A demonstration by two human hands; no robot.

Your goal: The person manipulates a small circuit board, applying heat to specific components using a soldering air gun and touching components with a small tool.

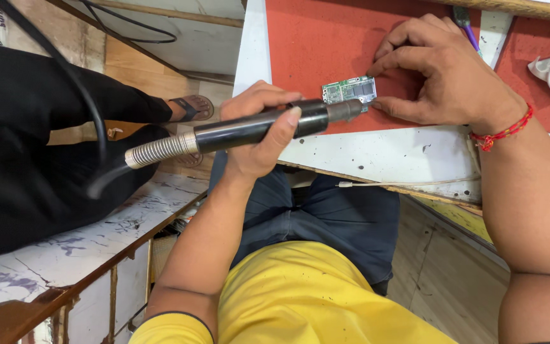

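My left hand (257,124) is wrapped around a black hot-air wand (224,135) with a metal spring collar at its rear. The wand's nozzle (346,109) points at the lower edge of a small green circuit board (349,89). The board lies on a red mat (319,38). My right hand (444,70), with a red thread band on its wrist, rests on the mat, its fingertips pinning the board's right side.
The mat sits on a stained white tabletop (383,156). A purple-handled tool (469,28) lies behind my right hand. A black hose (93,108) trails left from the wand. Another person's black-trousered legs (20,140) and sandalled foot (192,107) are at left.
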